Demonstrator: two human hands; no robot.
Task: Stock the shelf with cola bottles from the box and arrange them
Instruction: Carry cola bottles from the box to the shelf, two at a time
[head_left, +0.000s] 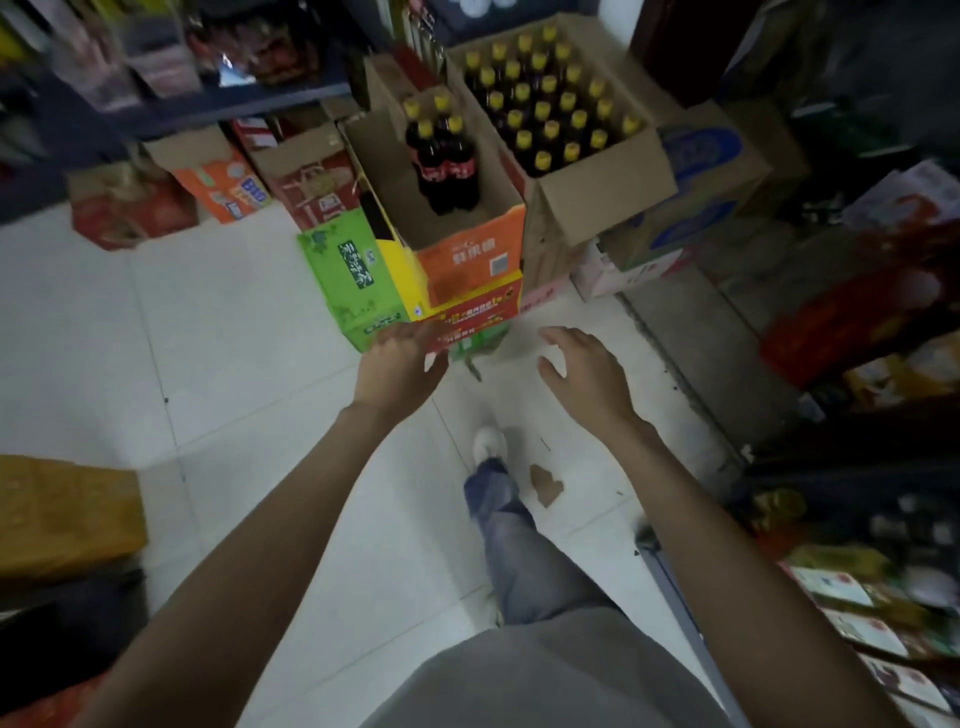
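Note:
An open orange carton (470, 254) stands on a stack of boxes ahead of me and holds several cola bottles (444, 156) with yellow caps and red labels. To its right, a plain brown box (597, 192) is packed with several more yellow-capped bottles (545, 98). My left hand (402, 364) reaches forward below the orange carton, fingers loosely curled, holding nothing. My right hand (587, 369) is stretched out over the floor with fingers spread, empty. Both hands are short of the boxes.
A green carton (345, 280) and a yellow carton (467, 306) sit under the orange one. Shelving with goods runs along the right (872, 571) and the upper left (156, 62). More cartons line the back wall. A yellow box (62, 514) is at the left. White tiled floor (234, 389) lies below.

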